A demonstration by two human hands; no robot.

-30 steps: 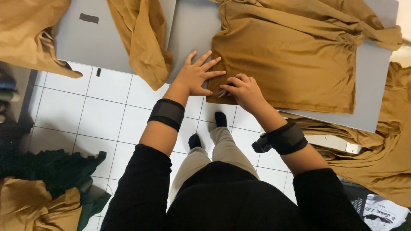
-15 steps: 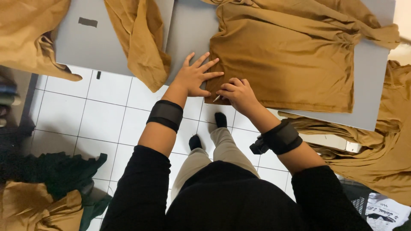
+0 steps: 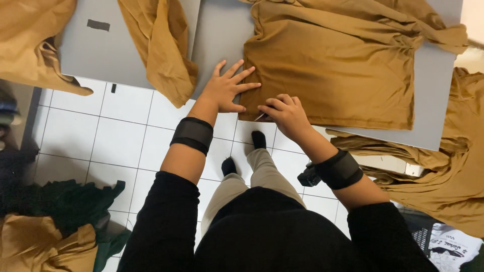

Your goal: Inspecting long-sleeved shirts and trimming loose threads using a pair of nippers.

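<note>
1. A mustard-brown knit garment (image 3: 348, 60) lies spread flat on a grey tabletop (image 3: 433, 100), its lower left corner at the table's near edge.
2. The left hand (image 3: 227, 90) rests flat on that corner, fingers spread apart and pressing the cloth.
3. The right hand (image 3: 285, 113) sits just beside it at the garment's bottom edge, fingers curled together around a small thin pale tool (image 3: 259, 117); what kind of tool cannot be told.
4. Both forearms wear black wrist bands (image 3: 191, 135).
5. A second mustard-brown cloth (image 3: 161, 45) hangs over the table edge to the left.
6. More brown fabric (image 3: 454, 171) is heaped at the right, and dark green cloth (image 3: 65, 201) lies on the white tiled floor (image 3: 116, 126).
</note>
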